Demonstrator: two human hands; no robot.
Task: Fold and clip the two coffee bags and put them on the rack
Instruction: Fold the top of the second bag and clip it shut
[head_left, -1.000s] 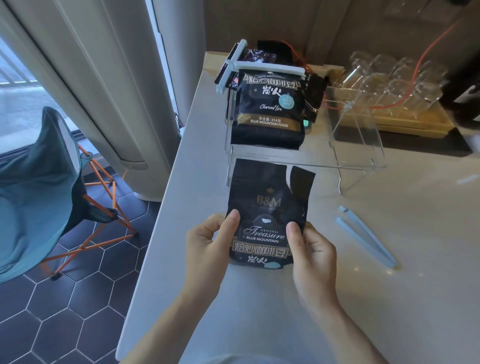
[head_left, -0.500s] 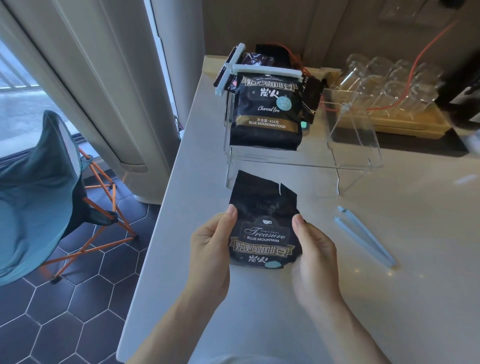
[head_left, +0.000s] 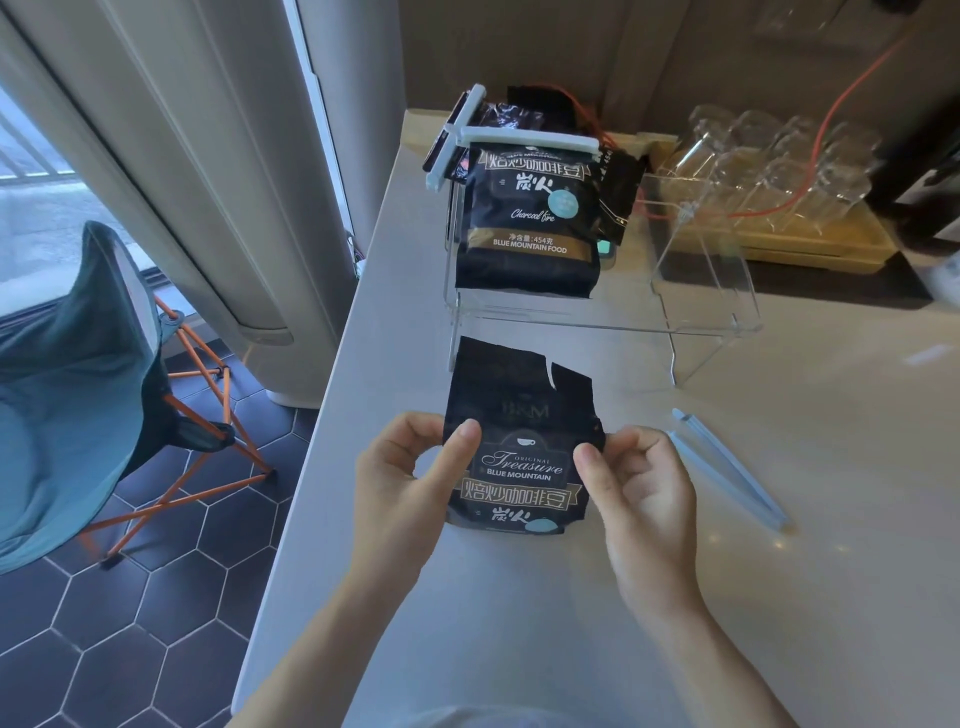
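While both hands (head_left: 524, 483) pinch glossy torn-topped coffee bag (head_left: 522, 441) | matte counter (head_left: 779, 571)

My left hand (head_left: 410, 478) now pinches the coffee bag (head_left: 519, 447) at its left edge, thumb on the front and fingers curled behind, where a moment ago it lay flat along the side. My right hand (head_left: 639, 488) does the same at the bag's right edge, higher up than before. The bag's torn top, which stood taller a second ago and then dipped, reaches up again toward the clear rack (head_left: 597, 322), just short of its front edge.
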